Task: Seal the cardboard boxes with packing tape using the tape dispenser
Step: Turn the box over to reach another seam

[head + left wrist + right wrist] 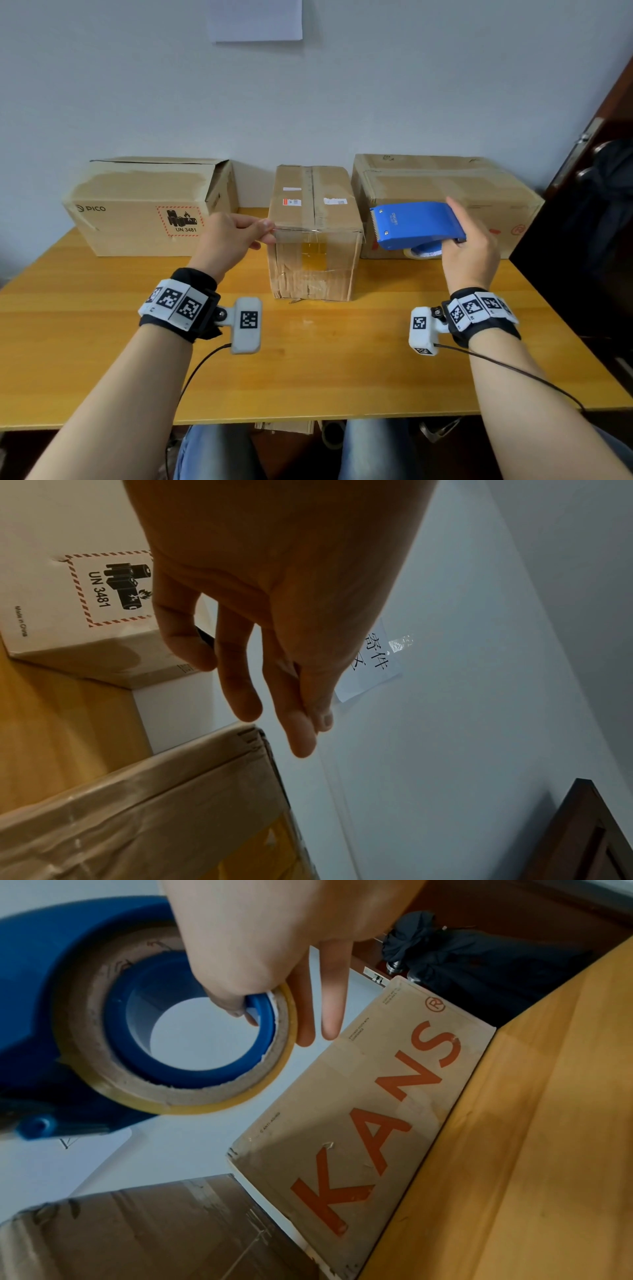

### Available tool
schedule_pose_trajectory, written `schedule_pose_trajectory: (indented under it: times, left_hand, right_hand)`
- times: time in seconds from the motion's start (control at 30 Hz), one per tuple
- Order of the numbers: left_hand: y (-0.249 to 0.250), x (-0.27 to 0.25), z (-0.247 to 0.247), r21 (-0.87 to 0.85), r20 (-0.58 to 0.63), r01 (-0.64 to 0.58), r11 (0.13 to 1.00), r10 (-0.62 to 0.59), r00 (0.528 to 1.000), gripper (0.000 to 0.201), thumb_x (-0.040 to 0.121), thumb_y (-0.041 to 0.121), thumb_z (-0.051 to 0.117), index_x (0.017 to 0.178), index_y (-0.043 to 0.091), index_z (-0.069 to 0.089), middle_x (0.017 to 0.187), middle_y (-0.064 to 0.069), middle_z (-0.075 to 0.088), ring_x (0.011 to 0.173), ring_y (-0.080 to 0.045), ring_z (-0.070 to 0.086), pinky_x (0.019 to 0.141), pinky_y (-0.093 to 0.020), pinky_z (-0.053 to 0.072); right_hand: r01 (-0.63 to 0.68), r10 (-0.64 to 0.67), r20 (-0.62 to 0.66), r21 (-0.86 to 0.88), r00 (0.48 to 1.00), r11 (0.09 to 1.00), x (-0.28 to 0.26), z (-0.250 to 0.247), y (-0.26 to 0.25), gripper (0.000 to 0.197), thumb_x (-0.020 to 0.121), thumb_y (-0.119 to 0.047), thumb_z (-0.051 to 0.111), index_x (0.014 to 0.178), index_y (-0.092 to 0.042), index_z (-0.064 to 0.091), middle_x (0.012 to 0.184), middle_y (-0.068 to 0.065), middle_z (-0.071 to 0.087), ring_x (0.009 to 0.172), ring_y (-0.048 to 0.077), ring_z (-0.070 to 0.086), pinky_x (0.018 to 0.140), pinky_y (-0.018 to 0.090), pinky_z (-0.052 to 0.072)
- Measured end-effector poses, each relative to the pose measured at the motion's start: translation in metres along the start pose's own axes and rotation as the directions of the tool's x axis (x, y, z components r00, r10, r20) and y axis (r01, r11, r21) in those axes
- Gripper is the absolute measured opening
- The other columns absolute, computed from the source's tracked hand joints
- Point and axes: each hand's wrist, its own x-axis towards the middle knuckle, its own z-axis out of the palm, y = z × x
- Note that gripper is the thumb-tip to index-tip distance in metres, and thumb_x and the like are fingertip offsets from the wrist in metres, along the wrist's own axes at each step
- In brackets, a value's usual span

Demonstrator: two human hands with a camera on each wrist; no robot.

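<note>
Mid-strip on the middle box [313, 205] — my left hand [228, 240] pinches the clear tape end at its near-left top edge, my right hand [471, 253] grips the blue tape dispenser [416, 224] in the air just right of it. Next, I judge: lay tape down, cut. Box looks creased, already patched with old tape.

You have three cardboard boxes [314, 219] on the worktop [308, 370], one tape dispenser [416, 222], one tape roll [171, 1042].
</note>
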Motion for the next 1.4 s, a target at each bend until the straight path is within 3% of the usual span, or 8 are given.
schedule_pose_trajectory:
  times: [0.23,0.4,0.57,0.9,1.07,1.23,1.4]
  left_hand:
    - [-0.001,0.000,0.001,0.003,-0.007,-0.002,1.000,0.002,1.000,0.020,0.095,0.030,0.066,0.096,0.014,0.079,0.071,0.007,0.075,0.057,0.004,0.061,0.050,-0.005,0.041]
    - [-0.002,0.000,0.000,0.019,-0.001,0.003,1.000,-0.003,1.000,0.021,0.095,0.032,0.066,0.094,0.015,0.079,0.073,0.007,0.076,0.058,0.003,0.062,0.050,-0.005,0.041]
    - [-0.003,-0.002,-0.001,0.005,0.007,0.017,1.000,-0.017,1.000,0.019,0.095,0.031,0.067,0.091,0.016,0.079,0.072,0.007,0.076,0.057,0.003,0.061,0.050,-0.006,0.041]
    - [0.000,-0.002,-0.002,-0.009,0.013,0.011,1.000,-0.011,1.000,0.016,0.095,0.031,0.066,0.087,0.022,0.077,0.070,0.009,0.075,0.056,0.006,0.060,0.050,-0.005,0.041]
    - [-0.006,0.000,-0.006,0.001,-0.005,0.019,1.000,-0.019,1.000,0.016,0.095,0.032,0.067,0.087,0.023,0.078,0.072,0.007,0.076,0.060,0.000,0.060,0.058,-0.016,0.044]
    - [-0.006,0.004,-0.008,-0.022,0.002,0.010,1.000,-0.010,1.000,0.017,0.096,0.032,0.065,0.090,0.022,0.077,0.075,0.005,0.076,0.062,-0.003,0.062,0.055,-0.012,0.044]
    - [-0.021,0.007,-0.010,-0.004,-0.035,-0.037,0.999,0.037,0.999,0.016,0.096,0.031,0.065,0.093,0.022,0.077,0.074,0.005,0.076,0.060,-0.002,0.063,0.056,-0.013,0.045]
  right_hand:
    - [0.031,-0.031,-0.019,-0.003,0.999,1.000,0.001,0.001,0.004,0.061,0.084,0.012,0.064,0.136,-0.019,0.063,0.108,0.012,0.070,0.096,0.030,0.065,0.073,0.040,0.055]
    - [0.031,-0.031,-0.016,0.008,0.999,0.999,-0.001,0.002,0.005,0.062,0.084,0.014,0.063,0.137,-0.019,0.063,0.109,0.012,0.069,0.097,0.031,0.064,0.073,0.036,0.052]
    - [0.038,-0.038,-0.006,0.007,0.999,0.999,-0.002,0.002,0.008,0.064,0.083,0.013,0.064,0.138,-0.020,0.062,0.108,0.013,0.068,0.095,0.032,0.064,0.071,0.044,0.057]
    - [0.057,-0.057,-0.002,0.024,0.998,0.998,0.003,0.001,0.015,0.064,0.083,0.015,0.063,0.138,-0.018,0.061,0.105,0.010,0.064,0.093,0.028,0.062,0.068,0.043,0.054]
    - [0.025,-0.024,-0.016,0.057,1.000,0.998,0.003,-0.001,0.017,0.063,0.084,0.016,0.062,0.136,-0.018,0.062,0.110,0.009,0.065,0.099,0.028,0.062,0.073,0.046,0.055]
    - [0.002,0.000,-0.031,0.078,1.000,0.997,0.006,-0.001,0.012,0.061,0.085,0.015,0.060,0.137,-0.017,0.061,0.115,0.010,0.065,0.103,0.029,0.063,0.075,0.040,0.053]
    - [0.007,-0.007,-0.025,0.038,1.000,0.999,0.003,0.006,0.004,0.061,0.085,0.013,0.060,0.138,-0.019,0.060,0.110,0.009,0.064,0.096,0.027,0.061,0.068,0.032,0.044]
